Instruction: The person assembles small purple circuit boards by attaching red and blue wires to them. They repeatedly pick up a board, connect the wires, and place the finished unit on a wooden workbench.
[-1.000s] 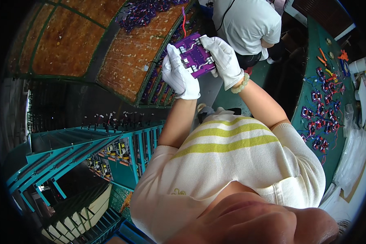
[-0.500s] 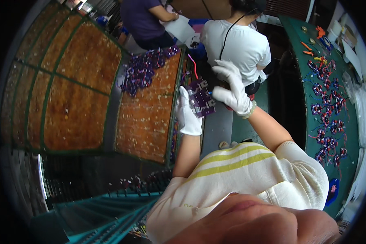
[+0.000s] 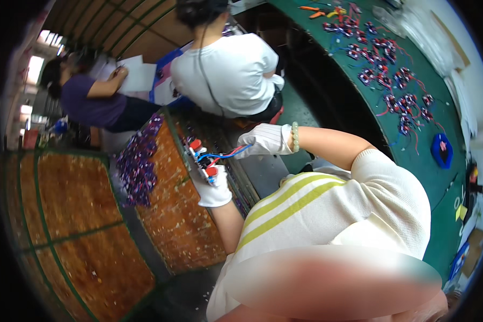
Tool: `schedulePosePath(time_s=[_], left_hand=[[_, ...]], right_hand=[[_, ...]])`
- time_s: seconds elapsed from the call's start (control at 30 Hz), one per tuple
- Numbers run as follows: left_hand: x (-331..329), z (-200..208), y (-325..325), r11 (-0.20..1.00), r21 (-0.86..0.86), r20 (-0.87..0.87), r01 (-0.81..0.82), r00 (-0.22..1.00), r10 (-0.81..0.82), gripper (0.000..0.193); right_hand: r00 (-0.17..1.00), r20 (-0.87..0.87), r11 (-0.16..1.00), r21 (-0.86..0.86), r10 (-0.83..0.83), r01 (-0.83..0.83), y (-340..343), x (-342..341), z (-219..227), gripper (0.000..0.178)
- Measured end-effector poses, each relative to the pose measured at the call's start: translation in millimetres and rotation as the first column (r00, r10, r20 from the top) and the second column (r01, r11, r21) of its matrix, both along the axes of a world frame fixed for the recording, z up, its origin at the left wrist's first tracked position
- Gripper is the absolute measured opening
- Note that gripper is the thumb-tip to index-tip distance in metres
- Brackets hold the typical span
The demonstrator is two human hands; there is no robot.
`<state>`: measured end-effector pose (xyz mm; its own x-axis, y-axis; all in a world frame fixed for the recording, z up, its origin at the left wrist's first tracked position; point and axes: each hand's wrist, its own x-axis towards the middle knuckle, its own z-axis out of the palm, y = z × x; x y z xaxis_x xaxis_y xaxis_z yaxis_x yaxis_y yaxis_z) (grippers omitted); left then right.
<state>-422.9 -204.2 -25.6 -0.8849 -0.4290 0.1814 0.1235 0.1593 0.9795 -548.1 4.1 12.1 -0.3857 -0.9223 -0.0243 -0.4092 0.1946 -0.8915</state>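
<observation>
My left hand (image 3: 213, 189), in a white glove, is closed around the lower end of a circuit board (image 3: 203, 163). The board stands tilted, showing white parts and two round red components on the side toward my right hand. Red and blue wires (image 3: 228, 155) run from it to my right hand (image 3: 265, 140), also gloved in white. Those wires meet the closed fingertips; the exact pinch is partly hidden by the glove. Beside my left hand, a brown wooden board (image 3: 185, 231) with a green edge carries a heap of purple circuit boards (image 3: 139, 166).
A green table (image 3: 354, 75) on the right bears several wired assemblies (image 3: 383, 61), orange-handled tools and a blue tray (image 3: 441, 150). A person in white (image 3: 225, 70) sits close ahead; another in purple (image 3: 91, 99) handles paper farther left. A dark gap lies alongside the green table.
The circuit board has turned from its flat purple face to its side with red components. My right hand has gone from spread fingers to closed on the wires. The view has swung to the right.
</observation>
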Motion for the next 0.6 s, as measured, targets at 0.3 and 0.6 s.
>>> schedulePosePath(time_s=[0.3,0.6], left_hand=[[-126,-19,92,0.446,0.891,0.26,-0.08,0.897,-0.358,0.078],[-149,-86,107,0.201,0.908,0.398,-0.367,0.905,-0.147,0.057]], right_hand=[[0.711,0.41,0.799,0.081,-0.571,0.595,166,-142,-13,0.024],[0.431,0.222,0.48,0.266,-0.875,0.836,303,-410,-162,0.017]])
